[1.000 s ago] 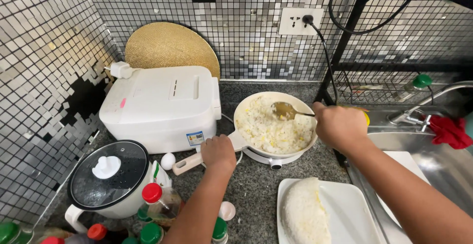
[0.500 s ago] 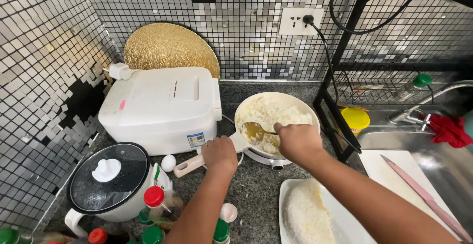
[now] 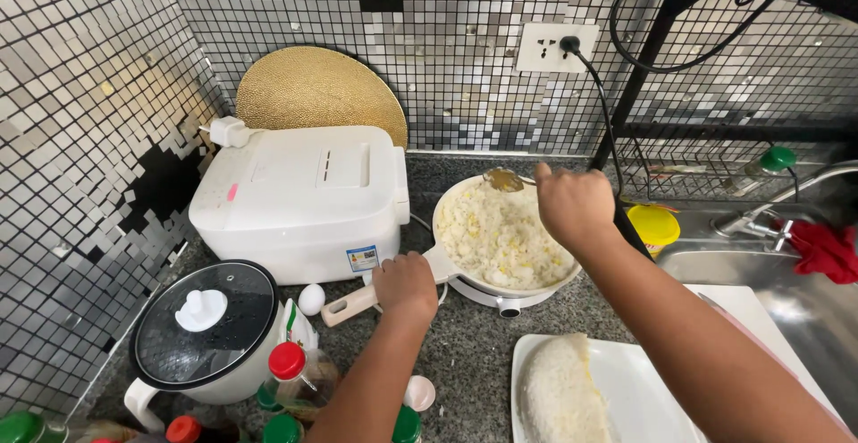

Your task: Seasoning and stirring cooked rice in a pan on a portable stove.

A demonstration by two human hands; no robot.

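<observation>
Shiny mirror-mosaic tile wall (image 3: 116, 67) all round; dark speckled granite counter (image 3: 465, 354); white wall socket (image 3: 556, 47); steel sink (image 3: 804, 309) at right.

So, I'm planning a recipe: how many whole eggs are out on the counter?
1. A white egg lies beside the pan handle, before the white cooker. Others may be hidden.

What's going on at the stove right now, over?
Left hand grips pan handle. Right hand holds spoon at pan's far rim. Egg-rice fills pan. Nothing blocking.

left hand (image 3: 407, 286) fisted, right hand (image 3: 574, 206) clenched
</observation>
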